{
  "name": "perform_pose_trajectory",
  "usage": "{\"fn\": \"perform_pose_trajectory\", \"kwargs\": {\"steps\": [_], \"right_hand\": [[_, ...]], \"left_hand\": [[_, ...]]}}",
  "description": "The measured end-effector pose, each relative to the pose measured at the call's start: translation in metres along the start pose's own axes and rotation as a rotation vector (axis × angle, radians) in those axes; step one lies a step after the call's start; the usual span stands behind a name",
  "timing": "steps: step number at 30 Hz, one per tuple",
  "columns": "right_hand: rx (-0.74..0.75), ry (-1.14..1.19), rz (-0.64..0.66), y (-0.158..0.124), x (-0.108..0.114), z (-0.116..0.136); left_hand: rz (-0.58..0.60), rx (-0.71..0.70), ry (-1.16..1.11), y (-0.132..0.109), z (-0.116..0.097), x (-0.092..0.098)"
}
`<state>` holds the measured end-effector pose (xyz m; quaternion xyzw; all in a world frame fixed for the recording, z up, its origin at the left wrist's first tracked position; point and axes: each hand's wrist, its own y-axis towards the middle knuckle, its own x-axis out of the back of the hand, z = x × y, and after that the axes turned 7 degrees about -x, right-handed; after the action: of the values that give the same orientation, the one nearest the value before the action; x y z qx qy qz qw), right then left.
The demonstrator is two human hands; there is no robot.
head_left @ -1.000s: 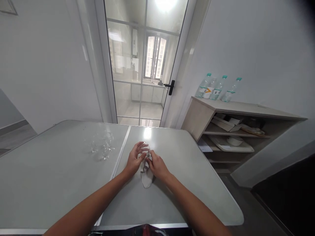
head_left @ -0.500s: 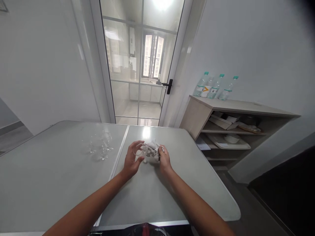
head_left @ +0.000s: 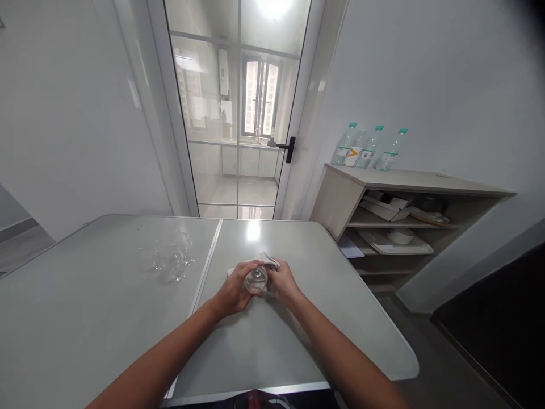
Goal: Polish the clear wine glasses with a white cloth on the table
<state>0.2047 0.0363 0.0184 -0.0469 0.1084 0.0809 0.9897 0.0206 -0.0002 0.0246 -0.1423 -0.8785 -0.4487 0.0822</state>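
Note:
A clear stemmed glass (head_left: 256, 280) is tilted so that its round end faces me, above the right half of the table. My left hand (head_left: 235, 291) curls around the glass from the left, thumb below and fingers above. On its right side my right hand (head_left: 284, 280) is closed on a white cloth (head_left: 267, 259), which lies against the far side of the glass. Part of the cloth and the fingertips of my right hand are hidden behind the glass.
Several clear glasses (head_left: 176, 258) stand close together on the left half of the pale table (head_left: 106, 307). A metal strip (head_left: 206, 258) divides the tabletop. Plastic bottles (head_left: 366, 149) stand on a wooden shelf unit (head_left: 344, 196) at right. Behind the table is a glass door (head_left: 259, 196).
The glass has turned so its round end faces me. My left hand has moved right and closed around it. My right hand has shifted slightly with the cloth, now bunched behind the glass.

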Motion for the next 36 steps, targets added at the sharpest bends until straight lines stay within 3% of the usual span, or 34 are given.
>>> {"fn": "perform_pose_trajectory", "kwargs": {"steps": [5,9,13,16,22,31,36], "right_hand": [[-0.131,0.202,0.221,0.000,0.000,0.001],[-0.105,0.207,0.165,0.004,0.005,-0.003],[-0.099,0.225,0.188,0.006,0.007,-0.004],[-0.134,0.220,0.212,0.005,0.003,-0.006],[-0.041,0.134,0.155,0.006,0.002,-0.009],[0.049,0.060,-0.186,0.013,0.018,-0.002],[0.035,0.020,-0.235,0.017,0.022,-0.010]], "left_hand": [[0.128,-0.125,0.094,0.001,0.004,0.002],[0.100,-0.238,0.184,0.003,0.009,0.005],[0.042,-0.222,0.220,0.002,0.011,0.007],[0.078,-0.230,0.214,0.002,0.010,0.005],[0.141,-0.289,0.230,0.002,0.008,0.001],[-0.104,-0.245,0.452,0.002,0.014,0.005],[-0.153,-0.224,0.559,0.005,0.014,0.008]]}}
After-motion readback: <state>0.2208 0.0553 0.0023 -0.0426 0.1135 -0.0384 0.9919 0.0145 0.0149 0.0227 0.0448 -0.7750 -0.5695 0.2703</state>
